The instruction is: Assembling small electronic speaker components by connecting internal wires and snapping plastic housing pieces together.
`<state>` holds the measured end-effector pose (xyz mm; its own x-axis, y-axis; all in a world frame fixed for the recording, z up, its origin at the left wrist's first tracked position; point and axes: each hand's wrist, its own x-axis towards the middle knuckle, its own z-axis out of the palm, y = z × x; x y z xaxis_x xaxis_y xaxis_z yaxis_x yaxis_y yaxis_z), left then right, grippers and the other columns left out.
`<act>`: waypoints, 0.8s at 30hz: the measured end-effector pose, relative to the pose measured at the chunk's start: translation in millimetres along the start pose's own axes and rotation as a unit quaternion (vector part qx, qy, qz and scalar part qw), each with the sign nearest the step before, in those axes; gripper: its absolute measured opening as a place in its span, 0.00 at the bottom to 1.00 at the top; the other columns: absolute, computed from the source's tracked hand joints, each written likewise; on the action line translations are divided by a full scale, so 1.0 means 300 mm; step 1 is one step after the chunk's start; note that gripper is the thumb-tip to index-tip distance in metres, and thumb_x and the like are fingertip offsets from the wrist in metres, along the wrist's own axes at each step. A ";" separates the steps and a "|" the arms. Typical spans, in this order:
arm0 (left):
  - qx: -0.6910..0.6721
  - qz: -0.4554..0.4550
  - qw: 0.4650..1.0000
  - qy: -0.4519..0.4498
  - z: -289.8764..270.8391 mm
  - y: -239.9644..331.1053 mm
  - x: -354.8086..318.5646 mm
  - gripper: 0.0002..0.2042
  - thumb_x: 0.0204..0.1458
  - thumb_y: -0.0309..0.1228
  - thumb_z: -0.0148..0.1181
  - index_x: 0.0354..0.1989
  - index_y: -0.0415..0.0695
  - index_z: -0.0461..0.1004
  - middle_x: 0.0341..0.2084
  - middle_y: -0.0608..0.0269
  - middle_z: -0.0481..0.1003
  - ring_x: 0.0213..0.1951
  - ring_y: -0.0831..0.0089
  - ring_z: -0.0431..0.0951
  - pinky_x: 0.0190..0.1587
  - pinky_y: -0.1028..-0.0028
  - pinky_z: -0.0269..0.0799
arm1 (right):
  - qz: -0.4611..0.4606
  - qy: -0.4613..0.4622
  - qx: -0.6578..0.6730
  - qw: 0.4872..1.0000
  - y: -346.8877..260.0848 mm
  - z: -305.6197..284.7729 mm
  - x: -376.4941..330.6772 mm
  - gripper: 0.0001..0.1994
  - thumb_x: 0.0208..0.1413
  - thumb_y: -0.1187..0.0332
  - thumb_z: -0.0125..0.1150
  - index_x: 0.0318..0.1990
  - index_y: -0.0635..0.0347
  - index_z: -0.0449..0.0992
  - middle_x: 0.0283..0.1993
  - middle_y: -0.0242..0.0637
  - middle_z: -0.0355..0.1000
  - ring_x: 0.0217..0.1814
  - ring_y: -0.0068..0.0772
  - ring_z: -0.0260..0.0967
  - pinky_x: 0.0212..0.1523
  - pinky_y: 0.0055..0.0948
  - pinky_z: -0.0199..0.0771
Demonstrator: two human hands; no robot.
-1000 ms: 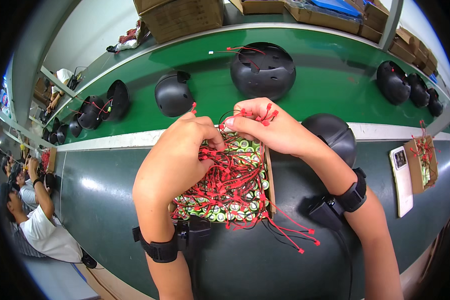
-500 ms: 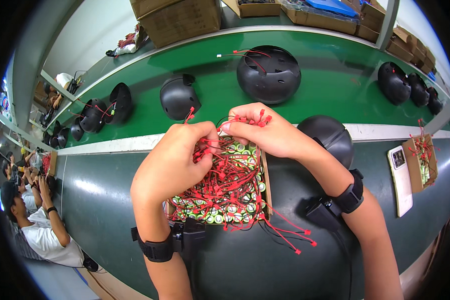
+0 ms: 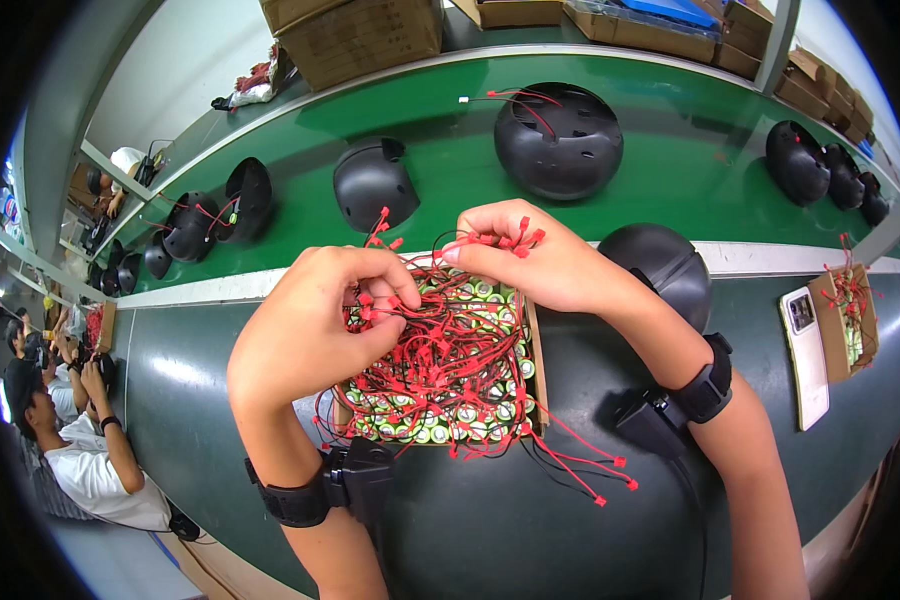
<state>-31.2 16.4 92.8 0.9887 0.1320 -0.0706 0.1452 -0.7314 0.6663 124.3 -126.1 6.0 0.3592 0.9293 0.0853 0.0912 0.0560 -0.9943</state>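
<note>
A cardboard box (image 3: 540, 375) holds rows of green-wrapped battery cells (image 3: 470, 425) under a tangle of red and black wires (image 3: 435, 350) with red plugs. Over its left side hovers my left hand (image 3: 290, 325), thumb and forefinger apart around some of the plugs; its other fingers are curled and partly hidden. Above the box's far edge, my right hand (image 3: 540, 260) pinches a bunch of wire leads (image 3: 505, 240), their red plugs poking out over the fingers. Several leads (image 3: 580, 465) trail over the box's near right corner onto the table.
Black helmet-like shells stand on the green conveyor (image 3: 450, 180), one large shell (image 3: 558, 140) with wires on top. Another shell (image 3: 660, 275) sits behind my right forearm. A phone (image 3: 805, 355) and a small wire-filled box (image 3: 845, 320) are at right. People work at left.
My left hand has drawn back left and slightly down, its thumb and forefinger parting. The right hand keeps its bunch nearly in place. The shells on the conveyor appear shifted slightly right.
</note>
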 end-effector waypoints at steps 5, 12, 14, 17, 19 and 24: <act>0.005 0.006 1.000 0.008 0.002 -0.030 0.005 0.05 0.40 0.17 0.61 0.27 0.37 0.74 0.23 0.68 0.73 0.28 0.80 0.70 0.35 0.78 0.67 | -0.012 -0.094 -0.154 0.984 -0.063 -0.002 -0.015 0.09 0.58 0.68 0.61 0.30 0.64 0.77 0.22 0.25 0.65 0.28 0.16 0.60 0.29 0.24 0.62; -0.044 0.058 0.995 0.073 0.016 -0.027 0.002 0.03 0.42 0.19 0.62 0.25 0.35 0.74 0.20 0.63 0.74 0.25 0.78 0.73 0.29 0.77 0.68 | -0.094 -0.123 -0.176 0.972 -0.054 -0.019 -0.024 0.06 0.48 0.69 0.65 0.32 0.61 0.80 0.26 0.36 0.74 0.28 0.27 0.68 0.33 0.28 0.67; -0.028 0.052 0.997 0.052 0.004 -0.025 0.001 0.03 0.42 0.19 0.63 0.25 0.35 0.74 0.20 0.63 0.74 0.26 0.77 0.73 0.30 0.77 0.69 | -0.145 -0.117 -0.191 0.964 -0.030 -0.012 -0.016 0.07 0.47 0.69 0.66 0.34 0.61 0.80 0.29 0.37 0.76 0.30 0.30 0.70 0.34 0.31 0.69; -0.040 0.043 0.998 0.016 -0.002 -0.033 0.005 0.03 0.43 0.19 0.63 0.26 0.35 0.75 0.21 0.62 0.74 0.27 0.77 0.74 0.32 0.77 0.70 | -0.087 -0.151 -0.125 0.977 -0.040 -0.028 -0.024 0.09 0.48 0.69 0.67 0.36 0.62 0.77 0.29 0.33 0.71 0.39 0.29 0.63 0.44 0.30 0.65; -0.067 0.035 0.997 0.000 -0.007 -0.037 0.002 0.03 0.44 0.18 0.63 0.27 0.34 0.75 0.21 0.62 0.75 0.27 0.77 0.74 0.33 0.77 0.71 | -0.131 -0.139 -0.153 0.970 -0.008 -0.028 -0.014 0.10 0.48 0.70 0.67 0.36 0.62 0.76 0.31 0.33 0.70 0.40 0.29 0.64 0.44 0.30 0.65; -0.076 0.027 0.995 -0.057 -0.018 -0.039 -0.014 0.03 0.45 0.20 0.63 0.28 0.35 0.76 0.22 0.63 0.75 0.28 0.79 0.73 0.34 0.76 0.71 | -0.163 -0.100 -0.134 0.972 0.008 -0.016 -0.008 0.10 0.47 0.71 0.66 0.37 0.63 0.74 0.36 0.34 0.71 0.41 0.29 0.66 0.44 0.29 0.65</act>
<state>-37.3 28.1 89.4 0.9938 0.0128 -0.1102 0.0940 -0.6244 0.7754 128.2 -129.9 3.7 0.0850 0.9324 0.3512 0.4185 0.2864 -0.8619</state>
